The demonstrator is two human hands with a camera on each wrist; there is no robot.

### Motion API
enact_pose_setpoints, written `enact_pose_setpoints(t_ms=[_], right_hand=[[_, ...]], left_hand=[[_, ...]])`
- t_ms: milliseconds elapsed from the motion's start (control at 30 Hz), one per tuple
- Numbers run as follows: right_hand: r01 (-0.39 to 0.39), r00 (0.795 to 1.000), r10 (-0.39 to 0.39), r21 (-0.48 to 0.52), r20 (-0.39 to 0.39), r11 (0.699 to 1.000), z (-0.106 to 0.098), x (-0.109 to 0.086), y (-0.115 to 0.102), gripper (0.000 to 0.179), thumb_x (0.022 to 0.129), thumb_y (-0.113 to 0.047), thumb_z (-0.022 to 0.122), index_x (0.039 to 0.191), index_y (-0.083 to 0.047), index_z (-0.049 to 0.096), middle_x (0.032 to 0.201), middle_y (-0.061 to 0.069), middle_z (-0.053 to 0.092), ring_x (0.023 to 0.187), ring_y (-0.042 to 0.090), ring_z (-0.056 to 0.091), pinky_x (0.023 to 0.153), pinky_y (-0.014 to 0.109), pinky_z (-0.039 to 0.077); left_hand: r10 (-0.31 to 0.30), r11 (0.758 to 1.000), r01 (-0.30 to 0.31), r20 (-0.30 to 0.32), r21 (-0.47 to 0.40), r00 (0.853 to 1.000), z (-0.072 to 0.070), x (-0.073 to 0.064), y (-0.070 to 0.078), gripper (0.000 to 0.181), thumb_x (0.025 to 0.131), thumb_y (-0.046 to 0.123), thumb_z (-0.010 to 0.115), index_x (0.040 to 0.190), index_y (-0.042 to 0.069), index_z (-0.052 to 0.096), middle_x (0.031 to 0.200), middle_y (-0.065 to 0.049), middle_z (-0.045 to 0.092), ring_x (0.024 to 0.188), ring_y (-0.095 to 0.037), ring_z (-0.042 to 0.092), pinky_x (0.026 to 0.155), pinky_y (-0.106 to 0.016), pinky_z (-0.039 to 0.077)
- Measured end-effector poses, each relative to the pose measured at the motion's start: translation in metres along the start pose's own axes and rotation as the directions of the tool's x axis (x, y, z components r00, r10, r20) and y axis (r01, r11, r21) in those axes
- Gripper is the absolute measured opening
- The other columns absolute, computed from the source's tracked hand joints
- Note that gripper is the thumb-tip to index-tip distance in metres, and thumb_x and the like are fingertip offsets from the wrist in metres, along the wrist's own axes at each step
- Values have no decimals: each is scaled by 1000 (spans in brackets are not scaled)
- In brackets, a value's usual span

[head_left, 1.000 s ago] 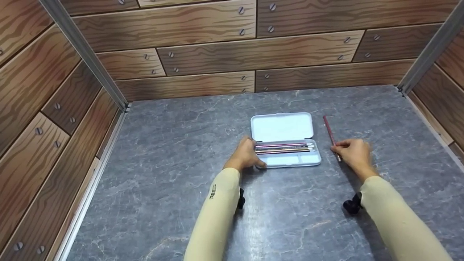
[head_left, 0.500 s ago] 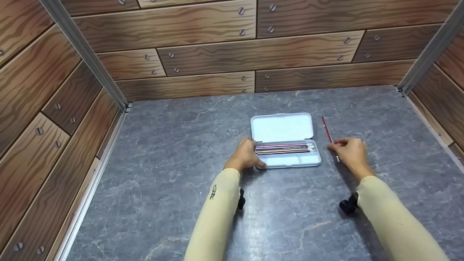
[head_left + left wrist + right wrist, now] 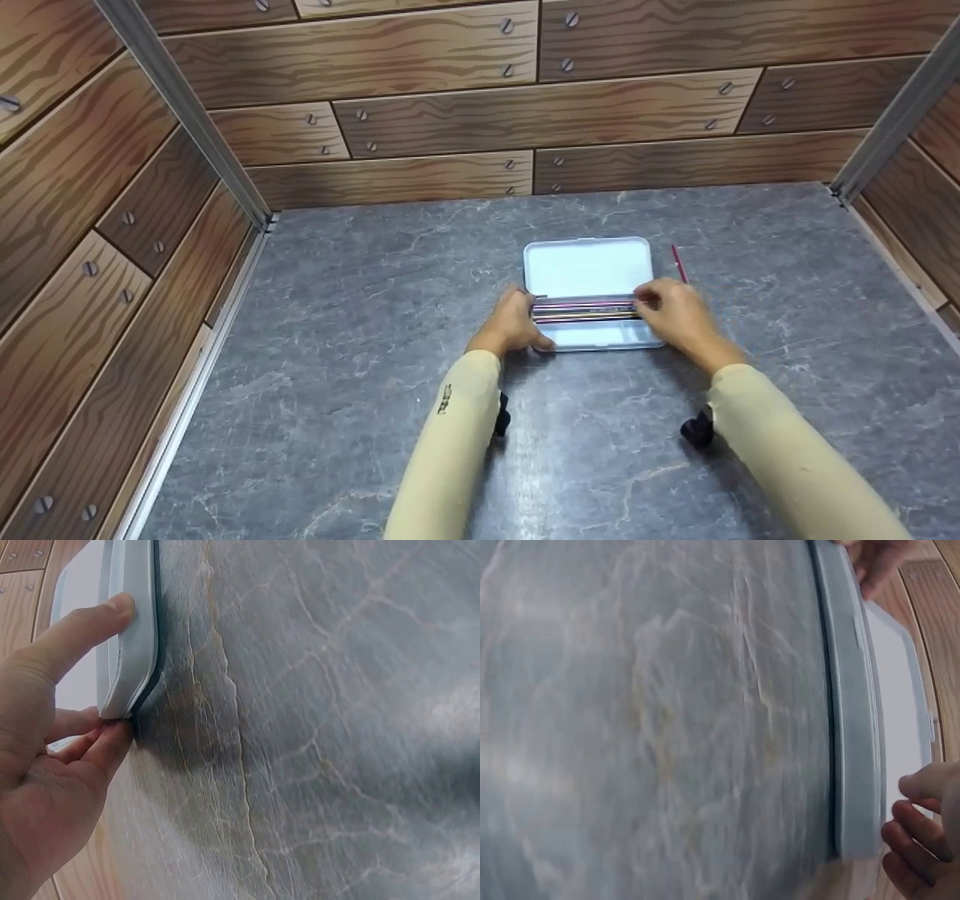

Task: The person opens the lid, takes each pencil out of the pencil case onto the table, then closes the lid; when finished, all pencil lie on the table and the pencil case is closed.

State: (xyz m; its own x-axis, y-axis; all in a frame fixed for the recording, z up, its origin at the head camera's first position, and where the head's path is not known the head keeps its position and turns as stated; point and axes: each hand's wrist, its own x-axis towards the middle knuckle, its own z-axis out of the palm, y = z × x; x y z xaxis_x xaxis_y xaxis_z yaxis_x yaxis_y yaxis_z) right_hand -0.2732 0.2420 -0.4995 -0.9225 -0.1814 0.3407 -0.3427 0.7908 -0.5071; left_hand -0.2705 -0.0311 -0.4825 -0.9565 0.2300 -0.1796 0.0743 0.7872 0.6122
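An open pale pencil case (image 3: 589, 336) lies on the table, its lid (image 3: 589, 268) folded back. Several striped pencils (image 3: 581, 306) lie side by side in its rear compartment. My left hand (image 3: 510, 324) grips the case's left end, with the thumb on the front wall; the left wrist view shows the fingers around the corner of the case (image 3: 139, 652). My right hand (image 3: 679, 315) is at the right end of the pencils, with curled thumb and fingertips covering their white ends. Whether it pinches one is hidden. A red pencil (image 3: 679, 262) lies right of the lid, its near part hidden by that hand.
The grey marbled table (image 3: 337, 337) stretches around the case. Wood-patterned panels (image 3: 435, 124) enclose it at the back and both sides, with metal posts (image 3: 195, 112) at the corners.
My right hand has let go of the red pencil, which stays on the table, and moved left to the pencils in the case. My left hand keeps its hold on the case.
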Motion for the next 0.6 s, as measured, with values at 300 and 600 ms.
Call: enact_pose_setpoints(t_ms=[300,600], right_hand=[[146,982,-132,-97,135,985,6,3,-15,19,84,-1,73,103,1,76,98,18,74,96,40,66,87,55,51],[145,968,-119,-106,219,984,6,9,-20,20,86,0,71,106,1,76,96,17,69,93,39,63,83,55,50]], left_hand=[[-8,1000,8,3,-17,1000,0,0,1,72,64,21,97,125,-4,67,127,-10,54,114,-22,53,106,-33,47],[-9,1000,9,1,30,1000,-1,-1,2,70,65,24,97,123,-2,67,128,-9,53,117,-22,54,109,-32,45]])
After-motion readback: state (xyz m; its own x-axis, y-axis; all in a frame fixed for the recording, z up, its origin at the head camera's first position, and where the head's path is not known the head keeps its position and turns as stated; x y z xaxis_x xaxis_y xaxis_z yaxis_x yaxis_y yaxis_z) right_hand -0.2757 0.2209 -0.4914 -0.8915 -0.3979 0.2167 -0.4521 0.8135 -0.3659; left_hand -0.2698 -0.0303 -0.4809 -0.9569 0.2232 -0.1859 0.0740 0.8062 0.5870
